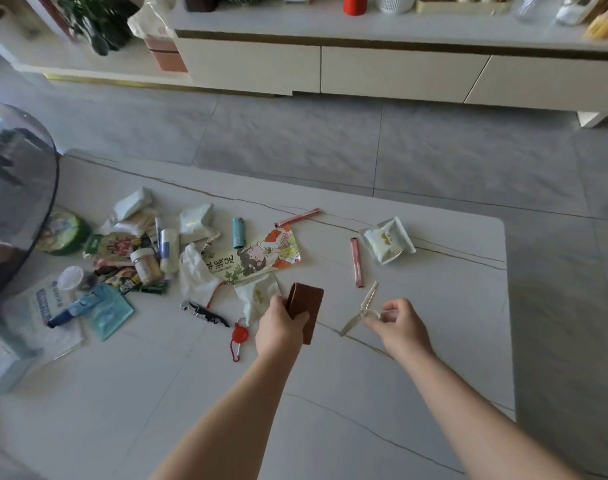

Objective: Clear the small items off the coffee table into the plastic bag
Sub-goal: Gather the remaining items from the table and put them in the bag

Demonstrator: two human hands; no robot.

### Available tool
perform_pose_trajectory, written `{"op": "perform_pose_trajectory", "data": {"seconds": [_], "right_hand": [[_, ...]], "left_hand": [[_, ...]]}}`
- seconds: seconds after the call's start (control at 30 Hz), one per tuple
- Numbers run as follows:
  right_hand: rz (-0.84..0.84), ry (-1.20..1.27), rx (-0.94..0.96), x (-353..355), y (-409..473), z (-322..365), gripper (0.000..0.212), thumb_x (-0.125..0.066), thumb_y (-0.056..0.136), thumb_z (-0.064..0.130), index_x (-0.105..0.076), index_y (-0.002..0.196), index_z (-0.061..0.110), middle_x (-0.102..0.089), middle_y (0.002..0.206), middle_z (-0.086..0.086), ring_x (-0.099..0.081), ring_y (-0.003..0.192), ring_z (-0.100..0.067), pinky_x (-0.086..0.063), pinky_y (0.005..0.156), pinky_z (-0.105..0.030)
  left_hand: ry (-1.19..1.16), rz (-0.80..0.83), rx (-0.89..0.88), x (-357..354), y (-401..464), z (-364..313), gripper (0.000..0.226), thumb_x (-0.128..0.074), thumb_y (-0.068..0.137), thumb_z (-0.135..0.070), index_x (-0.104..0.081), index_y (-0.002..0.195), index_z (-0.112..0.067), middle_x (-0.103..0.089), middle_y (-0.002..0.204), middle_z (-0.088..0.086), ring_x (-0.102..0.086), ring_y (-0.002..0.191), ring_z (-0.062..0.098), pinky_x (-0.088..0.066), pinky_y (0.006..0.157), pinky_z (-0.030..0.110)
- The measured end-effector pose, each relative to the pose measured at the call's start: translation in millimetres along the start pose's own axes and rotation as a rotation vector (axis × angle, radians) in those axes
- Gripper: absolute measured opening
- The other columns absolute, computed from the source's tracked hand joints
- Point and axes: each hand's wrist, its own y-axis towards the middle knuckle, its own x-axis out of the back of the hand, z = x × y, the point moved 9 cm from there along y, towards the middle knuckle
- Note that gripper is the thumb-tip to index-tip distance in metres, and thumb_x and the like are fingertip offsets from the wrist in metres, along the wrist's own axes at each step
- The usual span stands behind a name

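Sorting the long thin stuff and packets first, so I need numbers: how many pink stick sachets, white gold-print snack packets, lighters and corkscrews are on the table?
Pink stick sachets: 2
White gold-print snack packets: 3 clearly seen
Blue lighter: 1
Corkscrew: 1
Total: 7

lighter (238, 232) behind corkscrew (204, 313), on table (434, 341)

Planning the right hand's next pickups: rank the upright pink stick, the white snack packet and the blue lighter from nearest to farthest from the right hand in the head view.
1. Upright pink stick, just beyond the right hand, slightly left.
2. White snack packet, farther back near the table's right edge.
3. Blue lighter, far left, beyond the left hand.
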Motion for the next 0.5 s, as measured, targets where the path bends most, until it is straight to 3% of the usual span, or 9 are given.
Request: {"op": "perform_pose_trajectory", "data": {"seconds": [0.1, 0.2, 0.27, 0.4, 0.5], "right_hand": [[0.09, 0.012, 0.049, 4, -40, 27, 0.041, -0.076, 0.077, 0.028, -0.049, 0.106, 0.017, -0.057, 0.093, 0.006, -0.057, 0.087, -0.015, -0.041, 0.075, -0.025], [0.187, 0.027, 0.096, 7, -87, 57, 0.037, -0.073, 0.08, 0.03, -0.057, 0.108, 0.014, -0.06, 0.098, 0.003, -0.058, 0.091, -0.015, -0.042, 0.075, -0.025], [0.256, 0.094, 0.115, 7, -123, 75, 0.033, -0.071, 0.083, 0.027, -0.058, 0.11, 0.012, -0.062, 0.102, -0.001, -0.061, 0.096, -0.019, -0.049, 0.076, -0.032], [0.388, 0.166, 0.162, -4, -196, 109, 0.023, -0.069, 0.084, 0.018, -0.059, 0.103, 0.01, -0.062, 0.102, -0.007, -0.062, 0.091, -0.022, -0.055, 0.079, -0.04], [0.446, 0.084, 0.261, -19, -249, 137, 0.023, -0.07, 0.083, 0.018, -0.058, 0.102, 0.013, -0.061, 0.095, -0.002, -0.059, 0.085, -0.019, -0.053, 0.086, -0.04]], "left_hand": [[-0.138, -0.037, 0.026, 36, -36, -1, 0.021, -0.064, 0.086, -0.028, -0.053, 0.101, -0.019, -0.056, 0.076, -0.01, -0.055, 0.065, 0.006, -0.042, 0.05, 0.023], [-0.373, -0.025, 0.131, 73, -82, 7, 0.023, -0.065, 0.085, -0.024, -0.055, 0.104, -0.015, -0.063, 0.088, 0.001, -0.064, 0.078, 0.018, -0.056, 0.064, 0.034], [-0.563, 0.003, 0.202, 95, -116, 19, 0.024, -0.066, 0.086, -0.018, -0.055, 0.106, -0.011, -0.065, 0.093, 0.008, -0.066, 0.083, 0.025, -0.059, 0.071, 0.042], [-0.804, -0.006, 0.274, 145, -183, 49, 0.016, -0.063, 0.088, -0.01, -0.055, 0.102, -0.01, -0.065, 0.083, 0.007, -0.065, 0.068, 0.017, -0.056, 0.047, 0.027], [-0.889, -0.06, 0.318, 183, -225, 79, 0.013, -0.061, 0.09, -0.009, -0.056, 0.102, -0.008, -0.065, 0.081, 0.009, -0.065, 0.067, 0.017, -0.053, 0.043, 0.024]]}}
